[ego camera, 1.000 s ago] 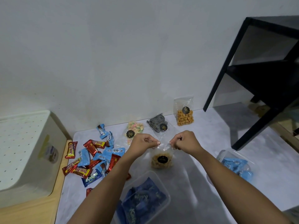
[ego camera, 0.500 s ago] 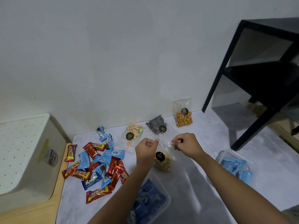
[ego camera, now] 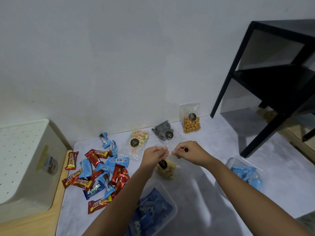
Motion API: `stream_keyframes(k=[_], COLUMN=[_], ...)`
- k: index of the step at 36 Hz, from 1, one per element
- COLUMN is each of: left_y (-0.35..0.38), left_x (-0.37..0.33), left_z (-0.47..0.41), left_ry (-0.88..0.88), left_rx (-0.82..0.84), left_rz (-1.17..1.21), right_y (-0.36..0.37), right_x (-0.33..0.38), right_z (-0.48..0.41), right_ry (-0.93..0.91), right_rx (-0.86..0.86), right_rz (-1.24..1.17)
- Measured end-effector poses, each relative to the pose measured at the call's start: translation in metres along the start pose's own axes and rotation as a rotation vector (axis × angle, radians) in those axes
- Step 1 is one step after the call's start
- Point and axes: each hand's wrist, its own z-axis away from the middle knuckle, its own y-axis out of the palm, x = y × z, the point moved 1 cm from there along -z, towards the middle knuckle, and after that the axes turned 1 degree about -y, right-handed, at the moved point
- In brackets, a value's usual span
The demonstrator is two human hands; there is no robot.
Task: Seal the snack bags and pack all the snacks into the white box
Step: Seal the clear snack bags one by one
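Note:
My left hand [ego camera: 154,155] and my right hand [ego camera: 189,151] pinch the top edge of a clear snack bag [ego camera: 166,169] of pale yellow bites with a black sticker, held upright over the grey mat. Behind it lie a pastel puff bag [ego camera: 138,141] and a bag of black-and-white spiral cookies [ego camera: 162,131]; an orange snack bag [ego camera: 190,119] leans on the wall. A heap of red and blue wrapped bars [ego camera: 98,174] lies to the left. The white box [ego camera: 25,167] stands at the far left with its perforated side up.
A clear tub of dark blue packets [ego camera: 153,213] sits right below my forearms. Another clear tub with light blue packets [ego camera: 245,172] is at the right. A black shelf frame [ego camera: 276,79] stands at the back right. The wooden floor edge [ego camera: 34,223] shows at left.
My hands have come closer together along the bag's top edge. The view has shifted a little, so more of the wrapped bars show.

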Motion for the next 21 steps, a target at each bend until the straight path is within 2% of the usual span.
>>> stream_keyframes(k=[6, 14, 21], left_y=[-0.006, -0.011, -0.013], left_x=[-0.001, -0.006, -0.008], left_z=[0.000, -0.003, -0.006], left_ry=[0.025, 0.046, 0.055], left_rx=[0.067, 0.101, 0.113], left_rz=[-0.047, -0.173, -0.258], right_y=[0.005, 0.015, 0.017], right_x=[0.006, 0.012, 0.010], right_z=[-0.002, -0.003, -0.004], right_ry=[0.058, 0.097, 0.115], right_rx=[0.067, 0.013, 0.031], right_rz=[-0.018, -0.006, -0.009])
